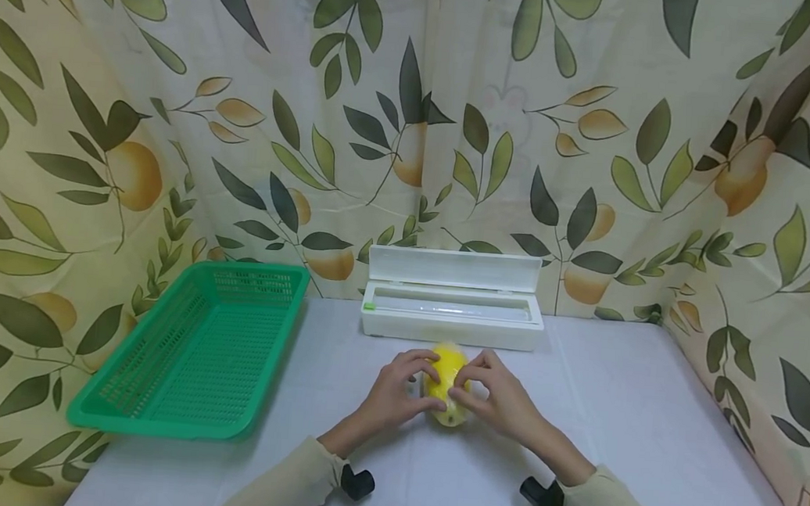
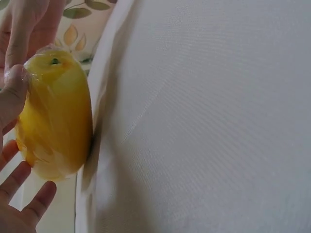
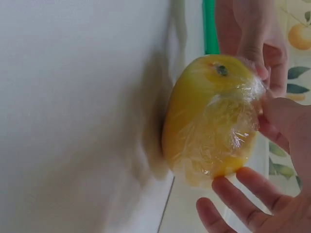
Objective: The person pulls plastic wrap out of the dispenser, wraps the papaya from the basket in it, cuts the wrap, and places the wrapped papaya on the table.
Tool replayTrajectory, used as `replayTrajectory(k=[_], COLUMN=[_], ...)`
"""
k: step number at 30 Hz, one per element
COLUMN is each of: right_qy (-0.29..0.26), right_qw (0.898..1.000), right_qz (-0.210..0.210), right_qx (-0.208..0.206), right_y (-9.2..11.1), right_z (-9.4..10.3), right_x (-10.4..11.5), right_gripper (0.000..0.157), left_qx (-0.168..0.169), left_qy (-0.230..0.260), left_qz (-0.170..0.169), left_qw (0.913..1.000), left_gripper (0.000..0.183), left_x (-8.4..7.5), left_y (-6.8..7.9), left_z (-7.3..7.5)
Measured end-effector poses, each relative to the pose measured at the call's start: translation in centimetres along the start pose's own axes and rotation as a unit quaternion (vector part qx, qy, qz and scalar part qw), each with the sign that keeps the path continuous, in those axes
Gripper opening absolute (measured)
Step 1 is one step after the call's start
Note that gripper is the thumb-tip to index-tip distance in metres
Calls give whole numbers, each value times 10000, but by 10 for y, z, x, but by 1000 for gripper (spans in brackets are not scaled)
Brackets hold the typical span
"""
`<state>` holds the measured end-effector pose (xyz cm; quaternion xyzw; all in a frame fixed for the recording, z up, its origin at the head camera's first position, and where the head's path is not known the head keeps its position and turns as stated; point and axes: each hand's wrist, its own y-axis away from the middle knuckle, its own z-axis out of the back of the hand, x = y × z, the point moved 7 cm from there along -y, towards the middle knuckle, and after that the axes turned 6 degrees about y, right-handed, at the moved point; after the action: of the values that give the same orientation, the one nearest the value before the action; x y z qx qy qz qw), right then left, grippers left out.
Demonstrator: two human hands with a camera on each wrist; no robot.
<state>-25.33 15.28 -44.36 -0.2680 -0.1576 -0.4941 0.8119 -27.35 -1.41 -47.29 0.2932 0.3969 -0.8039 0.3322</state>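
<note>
A yellow oblong fruit, like a small melon (image 1: 450,364), lies on the white table in clear plastic wrap (image 3: 226,131). Its small green stem end shows in both wrist views. My left hand (image 1: 395,389) grips its left side, thumb low and fingertips near the top. From the right, my right hand (image 1: 497,397) pinches the wrap over the melon between thumb and forefinger. Its other fingers reach along the far end of the fruit in the right wrist view. Film creases and shines around that pinch.
Just behind the melon stands a white plastic-wrap dispenser box (image 1: 452,331) with its lid (image 1: 455,269) raised. A green basket (image 1: 174,429) sits at the left on the white tablecloth (image 1: 619,425). Leaf-patterned curtains (image 1: 454,154) hang around the back and sides.
</note>
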Motion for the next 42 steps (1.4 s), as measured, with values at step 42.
replayTrajectory(k=[42], right_qy=[-507], right_qw=[9951], right_qz=[804], right_qx=[-265], right_y=[1], right_z=[-4], right_x=[-6], right_gripper=[22], left_qx=[84], left_qy=[380], left_qz=[249], left_qw=[9989], left_gripper=[16], left_x=[12], left_y=[-1], left_z=[-6])
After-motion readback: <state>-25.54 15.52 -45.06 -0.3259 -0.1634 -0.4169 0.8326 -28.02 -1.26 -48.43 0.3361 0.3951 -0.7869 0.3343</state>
